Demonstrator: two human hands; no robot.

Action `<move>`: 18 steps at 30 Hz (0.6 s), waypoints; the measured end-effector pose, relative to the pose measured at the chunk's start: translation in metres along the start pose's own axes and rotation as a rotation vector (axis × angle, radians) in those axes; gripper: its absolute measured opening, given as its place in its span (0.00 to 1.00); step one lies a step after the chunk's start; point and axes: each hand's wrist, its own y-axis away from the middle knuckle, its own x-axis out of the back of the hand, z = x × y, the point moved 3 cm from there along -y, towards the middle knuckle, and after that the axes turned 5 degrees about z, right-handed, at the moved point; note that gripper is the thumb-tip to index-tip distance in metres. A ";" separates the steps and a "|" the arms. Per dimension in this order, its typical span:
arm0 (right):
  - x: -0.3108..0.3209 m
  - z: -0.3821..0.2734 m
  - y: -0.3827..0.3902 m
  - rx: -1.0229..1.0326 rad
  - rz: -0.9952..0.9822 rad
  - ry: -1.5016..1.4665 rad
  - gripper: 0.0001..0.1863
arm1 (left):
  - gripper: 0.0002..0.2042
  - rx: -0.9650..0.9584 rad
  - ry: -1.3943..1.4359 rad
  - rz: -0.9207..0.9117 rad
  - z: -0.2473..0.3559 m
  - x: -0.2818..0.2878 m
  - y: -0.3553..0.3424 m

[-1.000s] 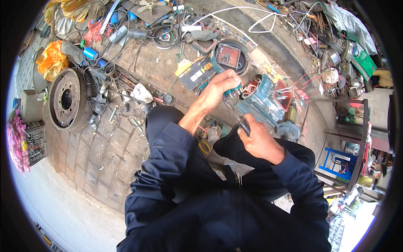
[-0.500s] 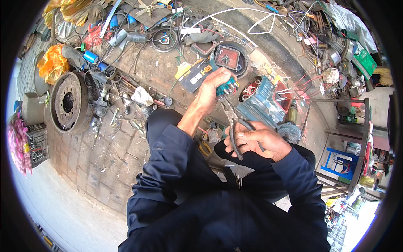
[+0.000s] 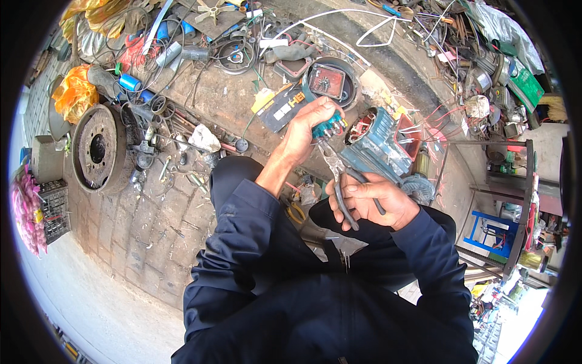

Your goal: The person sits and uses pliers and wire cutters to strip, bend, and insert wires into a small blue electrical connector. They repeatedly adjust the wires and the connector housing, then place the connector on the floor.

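Big blue motor (image 3: 379, 145) is lying past the right hand (image 3: 394, 201) | right hand's fingers are holding pliers (image 3: 334, 165), handles spreading, long side pointing up-left | left hand (image 3: 302, 130), nearer, is pinching small teal block (image 3: 328, 126) just past the pliers' tip

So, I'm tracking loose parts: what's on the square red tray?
A heap of dark pieces, too small to identify; they hide the surface beneath them in the middle of the tray.
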 end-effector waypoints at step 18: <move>0.018 0.002 -0.012 0.104 0.498 0.967 0.14 | 0.15 0.139 -0.249 0.229 -0.018 0.009 -0.007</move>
